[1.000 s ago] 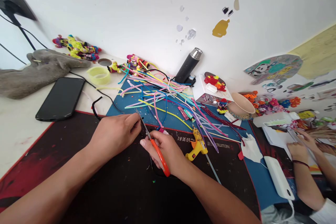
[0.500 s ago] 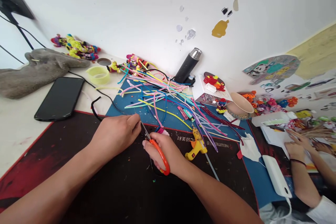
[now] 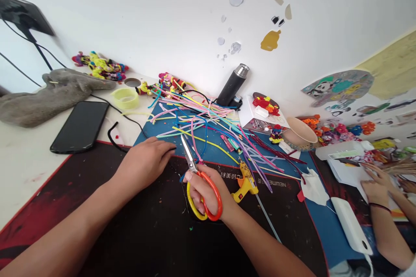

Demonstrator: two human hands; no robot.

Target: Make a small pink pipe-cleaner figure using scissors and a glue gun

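Note:
My right hand [image 3: 208, 188] grips a pair of scissors [image 3: 190, 156] by its red-orange and yellow handles. The blades point away from me and look closed, a little to the right of my left hand [image 3: 144, 160]. That left hand is closed in a pinch on a black pipe cleaner [image 3: 113, 134]. One curved end of it shows beyond the back of the hand, and a short black tip pokes out past the fingertips. Just ahead of both hands lies a loose heap of coloured pipe cleaners [image 3: 208, 117]. A yellow glue gun [image 3: 245, 181] rests to the right of my right hand.
A phone [image 3: 79, 125], a roll of tape [image 3: 125, 98] and a grey plush [image 3: 55, 93] lie at the left. A black flask [image 3: 233, 84], a white box [image 3: 256, 117] and a bowl [image 3: 299, 132] stand behind. Another person's hands [image 3: 377, 186] are at the right.
The scissors have moved away from my left hand; their blades now show fully, pointing forward. Both hands are a little further apart. My view has shifted slightly.

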